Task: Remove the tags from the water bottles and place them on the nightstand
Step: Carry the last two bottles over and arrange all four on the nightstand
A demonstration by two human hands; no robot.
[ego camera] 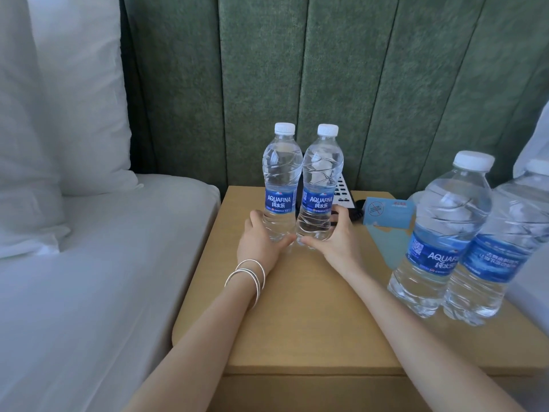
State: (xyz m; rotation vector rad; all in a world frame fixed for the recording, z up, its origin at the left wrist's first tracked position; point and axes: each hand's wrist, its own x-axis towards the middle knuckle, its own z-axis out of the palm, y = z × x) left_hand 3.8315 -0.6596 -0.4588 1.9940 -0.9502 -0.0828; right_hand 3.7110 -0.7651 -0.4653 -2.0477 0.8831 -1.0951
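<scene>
A padded headboard (341,84) of coarse green fabric, stitched into tall vertical channels, rises behind the bench (312,322). Left of the bench lies the bed (89,292) under a smooth white sheet, with a plump white pillow (59,114) propped upright at its head. The bench is a pale matte wood slab with a rounded front-left corner.

At the bench's right edge two clear ribbed plastic Aquafina bottles stand touching, one (439,233) just left of the other (499,257), with blue labels and a white screw cap.

At the bench's rear middle I hold two slimmer bottles upright, side by side and touching. My left hand (260,242) has its fingers (256,217) clamped round the lower body of the left bottle (280,179). My right hand (335,242) wraps the right bottle (320,185) the same way. My thumbs nearly meet in front, and I cannot tell whether the bases rest on the wood.

At the bench's back right a light blue card (389,214) stands beside a dark keypad telephone (344,190). Thin silver bangles (249,276) circle my left wrist.
</scene>
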